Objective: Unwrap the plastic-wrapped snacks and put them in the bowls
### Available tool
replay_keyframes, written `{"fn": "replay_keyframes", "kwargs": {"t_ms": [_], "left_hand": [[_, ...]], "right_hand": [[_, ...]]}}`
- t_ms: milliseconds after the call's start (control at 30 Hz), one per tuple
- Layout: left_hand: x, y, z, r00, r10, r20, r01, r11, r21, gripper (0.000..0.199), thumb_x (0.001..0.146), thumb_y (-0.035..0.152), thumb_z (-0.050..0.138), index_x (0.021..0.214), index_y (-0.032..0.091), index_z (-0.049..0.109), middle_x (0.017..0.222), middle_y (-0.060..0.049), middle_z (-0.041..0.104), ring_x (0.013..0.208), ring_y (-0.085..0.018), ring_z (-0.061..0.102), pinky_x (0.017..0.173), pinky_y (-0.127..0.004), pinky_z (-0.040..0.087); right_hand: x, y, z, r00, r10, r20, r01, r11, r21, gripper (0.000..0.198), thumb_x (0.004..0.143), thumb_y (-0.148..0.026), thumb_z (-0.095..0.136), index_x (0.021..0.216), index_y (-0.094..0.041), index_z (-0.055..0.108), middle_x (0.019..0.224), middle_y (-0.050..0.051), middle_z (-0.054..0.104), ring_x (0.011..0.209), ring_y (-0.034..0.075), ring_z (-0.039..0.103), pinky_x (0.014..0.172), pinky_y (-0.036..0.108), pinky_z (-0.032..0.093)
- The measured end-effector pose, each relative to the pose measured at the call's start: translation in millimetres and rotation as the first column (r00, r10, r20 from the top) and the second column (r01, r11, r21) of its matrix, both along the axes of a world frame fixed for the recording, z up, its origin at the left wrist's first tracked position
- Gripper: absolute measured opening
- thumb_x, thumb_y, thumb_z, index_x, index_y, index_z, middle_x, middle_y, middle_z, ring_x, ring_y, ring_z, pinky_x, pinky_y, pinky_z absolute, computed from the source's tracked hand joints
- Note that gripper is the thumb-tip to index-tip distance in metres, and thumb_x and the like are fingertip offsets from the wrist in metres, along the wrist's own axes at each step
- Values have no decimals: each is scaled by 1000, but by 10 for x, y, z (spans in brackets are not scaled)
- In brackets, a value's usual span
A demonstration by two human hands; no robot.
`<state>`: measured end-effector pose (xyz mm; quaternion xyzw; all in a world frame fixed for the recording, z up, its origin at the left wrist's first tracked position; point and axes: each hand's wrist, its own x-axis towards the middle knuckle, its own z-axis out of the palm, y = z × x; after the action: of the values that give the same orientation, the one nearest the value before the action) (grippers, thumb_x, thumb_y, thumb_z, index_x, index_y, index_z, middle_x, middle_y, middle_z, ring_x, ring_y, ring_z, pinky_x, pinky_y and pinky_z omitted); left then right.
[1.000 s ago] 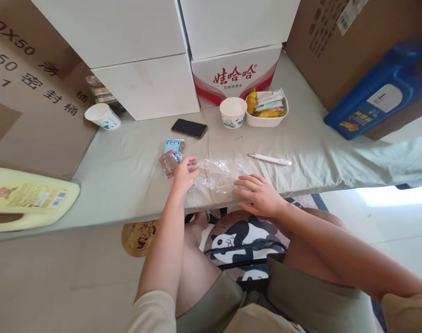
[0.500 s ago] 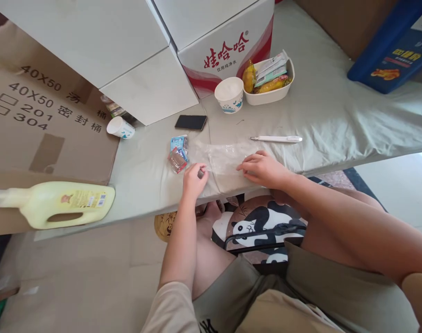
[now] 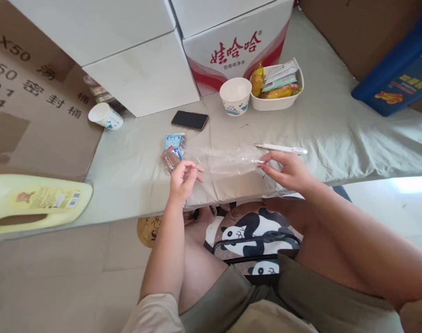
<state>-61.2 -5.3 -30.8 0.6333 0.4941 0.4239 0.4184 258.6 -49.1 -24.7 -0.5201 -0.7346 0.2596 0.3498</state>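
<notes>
A clear plastic bag point(image 3: 228, 162) is stretched out flat just above the cloth-covered table, its outline faint. My right hand point(image 3: 289, 171) pinches its right end between thumb and fingertips. At the bag's left end, my left hand point(image 3: 183, 181) has curled fingers with the tips close together, seemingly gripping the thin film. Small snack packets, one brown-red point(image 3: 170, 159) and one light blue point(image 3: 174, 140), lie right behind my left hand. Beyond my right hand rests a white pen-like cutter point(image 3: 282, 148).
Behind lie a black phone point(image 3: 190, 120), a paper cup point(image 3: 235, 97) and a white tub point(image 3: 278, 101) of packets. Another paper cup point(image 3: 106, 116) tips at the left, near a yellow jug point(image 3: 40, 201). White boxes point(image 3: 137, 74) and a blue container point(image 3: 394, 88) stand behind.
My right hand has moved right and now pinches the bag's end. The bag is drawn out wider between my hands. The camera view has shifted slightly.
</notes>
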Motion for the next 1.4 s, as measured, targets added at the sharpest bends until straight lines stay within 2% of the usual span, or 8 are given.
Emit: {"fn": "replay_keyframes", "kwargs": {"t_ms": [133, 333, 533, 800, 967, 1100, 1267, 1400], "left_hand": [[-122, 101, -119, 965, 89, -245, -97, 995, -22, 16, 82, 36, 64, 80, 20, 64, 60, 3, 63, 49, -11, 59, 48, -21, 48], [-239, 125, -37, 998, 63, -27, -64, 997, -43, 40, 73, 40, 76, 105, 22, 60, 82, -2, 74, 71, -17, 72, 70, -29, 58], [-158, 65, -40, 998, 47, -42, -51, 993, -110, 27, 73, 41, 75, 84, 18, 65, 77, -6, 75, 79, -21, 73, 79, -34, 56], [-29, 108, 45, 951, 127, 281, -119, 992, -46, 35, 78, 49, 74, 90, 23, 53, 73, 1, 69, 66, -14, 70, 67, -27, 55], [0, 121, -40, 977, 168, 129, -151, 980, -131, 23, 84, 33, 65, 98, 26, 48, 74, 4, 67, 36, -6, 47, 38, -19, 35], [9, 151, -127, 964, 255, -75, -263, 956, -128, 27, 85, 22, 60, 110, 27, 50, 78, 3, 69, 37, -7, 45, 41, -22, 39], [143, 128, -85, 840, 328, -432, -343, 938, 47, 48, 79, 17, 67, 123, 26, 51, 100, -5, 74, 87, -22, 70, 82, -36, 55], [293, 78, -1, 755, 334, -564, -346, 934, 90, 58, 82, 20, 68, 135, 27, 47, 125, -11, 69, 113, -30, 65, 95, -44, 52]], "right_hand": [[-136, 8, 9, 990, 108, 96, -82, 967, -239, 15, 88, -34, 51, 87, -24, 63, 76, 4, 72, 67, 22, 66, 65, 34, 49], [-298, 134, -38, 991, -98, -88, 88, 989, -116, 15, 89, -31, 47, 76, -25, 52, 109, 12, 71, 138, 35, 50, 89, 44, 51], [-236, 154, -38, 893, -401, -206, 417, 908, 40, 18, 88, -37, 57, 78, -23, 63, 113, 11, 66, 113, 28, 63, 91, 45, 51], [-262, 65, 51, 859, -407, -312, 418, 908, -32, 25, 93, -42, 53, 80, -23, 62, 67, 2, 67, 73, 21, 67, 75, 36, 52], [-258, 145, 2, 879, -431, -203, 395, 898, -192, 23, 92, -43, 49, 87, -23, 60, 60, -1, 60, 49, 16, 54, 57, 31, 45], [-216, 160, -96, 917, -398, 24, 398, 909, -124, 39, 87, -39, 55, 122, -23, 60, 103, 9, 71, 63, 19, 62, 70, 39, 52], [-212, 76, -170, 880, -321, 351, 305, 947, 102, 69, 77, -33, 65, 144, -24, 49, 143, 19, 49, 118, 37, 58, 94, 53, 51], [-226, 7, -160, 837, -314, 447, 287, 949, 129, 69, 80, -27, 59, 147, -28, 44, 147, 18, 44, 128, 39, 51, 103, 61, 43]]}}
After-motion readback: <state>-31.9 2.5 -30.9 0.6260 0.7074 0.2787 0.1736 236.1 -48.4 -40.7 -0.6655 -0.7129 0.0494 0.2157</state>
